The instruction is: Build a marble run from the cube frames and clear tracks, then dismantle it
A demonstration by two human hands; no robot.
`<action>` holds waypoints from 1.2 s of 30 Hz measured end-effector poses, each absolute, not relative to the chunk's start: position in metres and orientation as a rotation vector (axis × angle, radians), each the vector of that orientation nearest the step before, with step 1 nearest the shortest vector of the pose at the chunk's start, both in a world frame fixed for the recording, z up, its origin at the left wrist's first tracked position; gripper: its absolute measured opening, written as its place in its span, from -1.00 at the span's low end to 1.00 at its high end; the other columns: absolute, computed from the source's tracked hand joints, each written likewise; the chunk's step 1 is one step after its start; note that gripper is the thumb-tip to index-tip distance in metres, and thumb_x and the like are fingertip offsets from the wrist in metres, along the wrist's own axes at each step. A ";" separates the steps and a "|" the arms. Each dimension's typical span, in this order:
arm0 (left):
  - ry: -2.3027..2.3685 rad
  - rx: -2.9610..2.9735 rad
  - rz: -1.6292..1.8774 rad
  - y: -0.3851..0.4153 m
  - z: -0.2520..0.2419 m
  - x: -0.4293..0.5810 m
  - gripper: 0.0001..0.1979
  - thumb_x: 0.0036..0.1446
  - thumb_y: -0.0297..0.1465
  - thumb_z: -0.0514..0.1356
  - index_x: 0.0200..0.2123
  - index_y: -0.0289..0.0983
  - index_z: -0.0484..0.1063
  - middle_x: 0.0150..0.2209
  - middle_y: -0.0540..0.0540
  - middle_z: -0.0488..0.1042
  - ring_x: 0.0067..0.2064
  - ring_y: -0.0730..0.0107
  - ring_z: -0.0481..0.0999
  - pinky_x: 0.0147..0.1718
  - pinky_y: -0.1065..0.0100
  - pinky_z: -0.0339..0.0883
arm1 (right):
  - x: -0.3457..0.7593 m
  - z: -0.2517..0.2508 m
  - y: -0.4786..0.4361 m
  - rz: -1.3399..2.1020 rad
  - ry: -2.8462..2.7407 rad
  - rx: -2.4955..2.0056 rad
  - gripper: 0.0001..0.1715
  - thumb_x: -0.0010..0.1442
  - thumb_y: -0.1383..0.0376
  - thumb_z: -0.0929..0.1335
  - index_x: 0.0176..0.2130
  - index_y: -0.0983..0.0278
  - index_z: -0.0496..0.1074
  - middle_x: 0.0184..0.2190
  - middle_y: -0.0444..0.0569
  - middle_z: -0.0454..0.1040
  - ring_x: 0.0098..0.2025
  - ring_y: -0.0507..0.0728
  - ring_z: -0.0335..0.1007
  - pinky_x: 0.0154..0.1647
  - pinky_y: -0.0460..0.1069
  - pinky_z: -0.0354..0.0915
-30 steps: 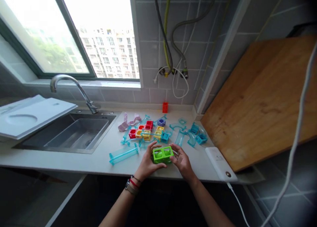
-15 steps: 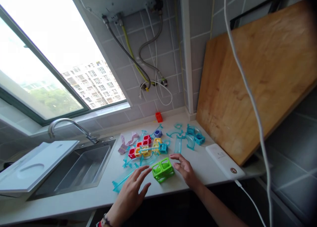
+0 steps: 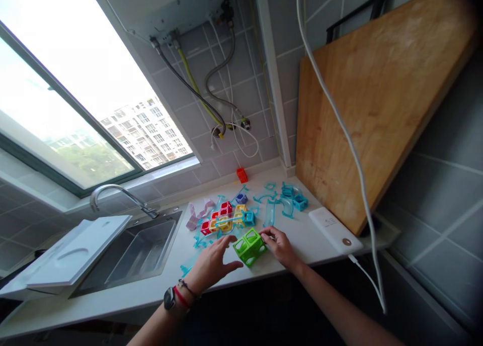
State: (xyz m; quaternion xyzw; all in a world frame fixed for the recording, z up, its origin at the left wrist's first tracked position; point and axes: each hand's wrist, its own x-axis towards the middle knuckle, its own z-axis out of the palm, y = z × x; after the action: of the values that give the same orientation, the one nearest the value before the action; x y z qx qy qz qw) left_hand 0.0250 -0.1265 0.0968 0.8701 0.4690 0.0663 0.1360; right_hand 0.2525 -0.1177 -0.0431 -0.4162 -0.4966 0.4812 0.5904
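A green openwork block (image 3: pixel 249 246), made of two joined frames, is near the counter's front edge, slightly tilted. My right hand (image 3: pixel 279 245) pinches its right side between thumb and fingers. On the other side my left hand (image 3: pixel 216 261) is open, thumb and fingers apart around the block's left end with a gap. Just behind lie red blocks (image 3: pixel 225 208), yellow blocks (image 3: pixel 240 213) and a teal block (image 3: pixel 248 218), with clear blue track-like pieces among them. A purple block (image 3: pixel 241 198) is behind these.
An orange-red block (image 3: pixel 242 174) stands by the wall. Blue curved pieces (image 3: pixel 287 205) lie at the right, pink pieces (image 3: pixel 191 218) at the left. A white power bank (image 3: pixel 334 229) with a cable, a leaning wooden board (image 3: pixel 362 109) and a sink (image 3: pixel 139 250) flank the counter.
My right hand has closed on the green block's right side, and the block has tilted. My left hand has moved closer to its left end. The camera view has shifted.
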 end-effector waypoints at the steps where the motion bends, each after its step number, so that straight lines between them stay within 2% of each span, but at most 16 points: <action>1: 1.378 2.483 0.218 -0.127 0.093 0.026 -0.37 0.04 -0.10 0.36 0.15 -0.11 0.31 0.03 -0.17 0.54 -0.08 0.05 0.60 -0.11 0.11 0.48 | 0.252 -0.043 -0.117 1.117 -1.156 -0.968 -0.68 0.25 0.06 0.35 -0.22 0.25 0.50 -0.29 -0.02 0.54 -0.20 0.17 0.47 -0.17 0.03 0.39; 3: 1.404 2.407 0.287 -0.127 0.086 0.029 -0.26 0.02 -0.08 0.36 0.23 -0.10 0.23 -0.01 -0.18 0.56 -0.11 0.06 0.62 -0.13 0.12 0.48 | 0.252 -0.043 -0.117 1.105 -1.152 -0.971 -0.70 0.24 0.08 0.35 -0.22 0.26 0.51 -0.29 -0.02 0.53 -0.20 0.18 0.47 -0.17 0.03 0.38; 5: 1.415 2.286 0.369 -0.125 0.081 0.032 -0.34 0.06 -0.10 0.34 0.19 -0.12 0.28 -0.06 -0.17 0.57 -0.21 0.13 0.64 -0.20 0.19 0.50 | 0.253 -0.043 -0.118 1.090 -1.137 -0.982 -0.70 0.24 0.09 0.35 -0.21 0.26 0.50 -0.28 -0.01 0.53 -0.21 0.17 0.46 -0.18 0.03 0.37; 7: 1.437 2.100 0.472 -0.121 0.078 0.034 -0.48 0.09 -0.10 0.31 0.07 -0.17 0.38 -0.12 -0.17 0.56 -0.35 0.24 0.64 -0.33 0.27 0.51 | 0.255 -0.041 -0.121 1.060 -1.123 -0.992 -0.70 0.25 0.10 0.34 -0.16 0.25 0.50 -0.29 -0.02 0.51 -0.24 0.16 0.44 -0.21 0.03 0.37; 9: 1.451 1.879 0.577 -0.116 0.079 0.032 -0.53 0.07 -0.08 0.31 -0.04 -0.22 0.40 -0.17 -0.17 0.56 -0.42 0.29 0.63 -0.40 0.32 0.50 | 0.257 -0.037 -0.126 0.993 -1.153 -0.978 -0.71 0.28 0.11 0.32 -0.12 0.23 0.50 -0.29 -0.04 0.47 -0.24 0.15 0.43 -0.22 0.02 0.36; 11: 1.455 1.633 0.679 -0.112 0.079 0.028 -0.50 0.03 -0.07 0.34 -0.07 -0.24 0.37 -0.22 -0.15 0.56 -0.38 0.25 0.65 -0.40 0.32 0.51 | 0.259 -0.032 -0.132 0.914 -1.237 -0.931 -0.73 0.30 0.14 0.30 -0.12 0.20 0.50 -0.22 -0.02 0.44 -0.16 0.16 0.43 -0.17 0.02 0.37; 14: 1.419 1.287 0.828 -0.114 0.076 0.018 -0.44 -0.02 -0.06 0.38 -0.06 -0.23 0.33 -0.22 -0.16 0.58 -0.31 0.16 0.67 -0.38 0.28 0.54 | 0.259 -0.026 -0.136 0.874 -1.342 -0.865 -0.74 0.30 0.17 0.31 -0.07 0.17 0.49 -0.02 0.04 0.40 0.02 0.21 0.39 -0.07 0.04 0.37; 16: 1.390 1.132 0.926 -0.121 0.070 0.014 -0.43 -0.04 -0.07 0.39 -0.05 -0.22 0.32 -0.21 -0.15 0.57 -0.29 0.14 0.67 -0.35 0.25 0.56 | 0.258 -0.026 -0.136 0.903 -1.350 -0.865 -0.71 0.30 0.16 0.32 -0.02 0.15 0.46 0.04 0.05 0.39 0.05 0.21 0.39 -0.05 0.06 0.38; 21: 1.303 0.941 1.067 -0.145 0.052 0.015 -0.39 -0.02 -0.14 0.41 0.02 -0.18 0.25 -0.18 -0.10 0.53 -0.25 0.16 0.66 -0.28 0.19 0.56 | 0.258 -0.031 -0.130 1.142 -1.325 -0.817 -0.60 0.31 0.07 0.33 0.07 0.16 0.41 0.01 0.07 0.44 0.00 0.22 0.43 -0.04 0.10 0.39; 26: 1.183 0.812 1.204 -0.161 0.033 0.025 -0.29 0.04 -0.15 0.39 0.16 -0.12 0.12 -0.11 -0.11 0.49 -0.21 0.16 0.67 -0.24 0.22 0.54 | 0.257 -0.031 -0.126 1.417 -1.306 -0.748 -0.38 0.21 -0.03 0.40 0.16 0.19 0.35 0.00 0.11 0.47 -0.11 0.21 0.49 -0.13 0.10 0.42; 28: 1.150 0.787 1.214 -0.164 0.024 0.028 -0.26 0.05 -0.16 0.39 0.19 -0.10 0.09 -0.09 -0.11 0.49 -0.20 0.15 0.67 -0.22 0.21 0.54 | 0.254 -0.031 -0.126 1.405 -1.293 -0.815 -0.35 0.18 -0.07 0.41 0.13 0.21 0.38 -0.04 0.11 0.49 -0.11 0.22 0.49 -0.12 0.10 0.42; 32: 1.096 0.780 1.194 -0.167 0.012 0.033 -0.23 0.06 -0.16 0.39 0.23 -0.11 0.07 -0.01 -0.20 0.50 -0.18 0.15 0.66 -0.20 0.19 0.54 | 0.248 -0.025 -0.125 1.276 -1.269 -0.956 -0.37 0.19 -0.14 0.37 0.06 0.20 0.43 -0.07 0.09 0.53 0.02 0.29 0.44 0.02 0.15 0.39; 36: 1.053 0.786 1.195 -0.163 0.006 0.035 -0.17 0.08 -0.16 0.38 0.30 -0.12 0.03 0.07 -0.28 0.48 -0.13 0.11 0.66 -0.18 0.16 0.55 | 0.252 -0.003 -0.113 1.264 -1.378 -0.980 -0.41 0.17 -0.06 0.42 0.08 0.19 0.42 -0.03 0.07 0.53 0.01 0.29 0.46 -0.02 0.13 0.41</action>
State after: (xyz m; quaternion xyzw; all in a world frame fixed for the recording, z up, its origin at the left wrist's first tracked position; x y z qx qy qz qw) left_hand 0.0354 -0.1628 0.0061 0.3434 0.4599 0.5218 0.6311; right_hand 0.2516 -0.1126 -0.0032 -0.4040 -0.5679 0.5212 0.4926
